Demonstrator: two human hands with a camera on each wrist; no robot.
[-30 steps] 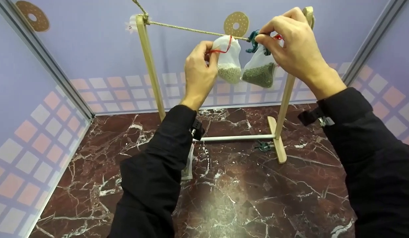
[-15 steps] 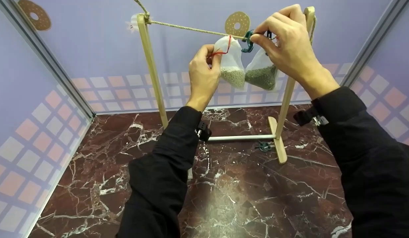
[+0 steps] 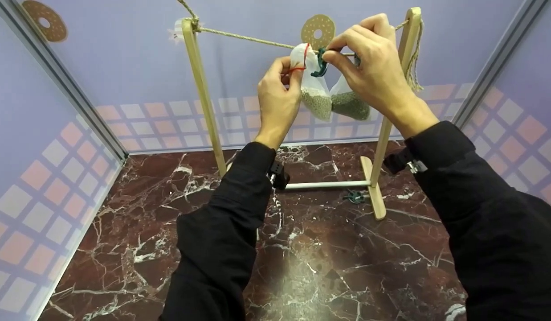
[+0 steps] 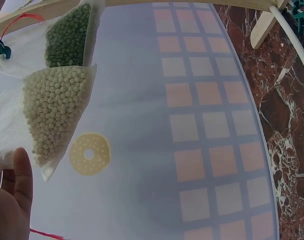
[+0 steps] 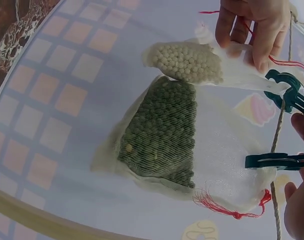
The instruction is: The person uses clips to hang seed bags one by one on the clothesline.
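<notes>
My left hand (image 3: 279, 104) pinches the top of a white mesh bag (image 3: 316, 100) with a red drawstring and pale round beans inside. My right hand (image 3: 377, 67) pinches a dark green clip (image 5: 287, 90) whose jaws are at this bag's upper edge, beside the rope (image 3: 248, 38); whether they bite on both is unclear. Just right hangs a second mesh bag (image 5: 159, 132) with small green beans and a red tassel. Another green clip (image 5: 272, 160) holds it on the rope. In the head view my right hand hides that bag's top.
The rope runs between two wooden posts (image 3: 204, 93) (image 3: 409, 44) of a stand with a white lower bar (image 3: 326, 185). A further green clip (image 3: 355, 196) lies on the dark red marbled surface (image 3: 328, 267) by the right foot (image 3: 373, 189). Patterned walls (image 3: 137, 80) enclose the sides and back.
My right hand has moved left along the rope with the clip, to the pale-bean bag's top edge. My left hand has shifted slightly right with that bag.
</notes>
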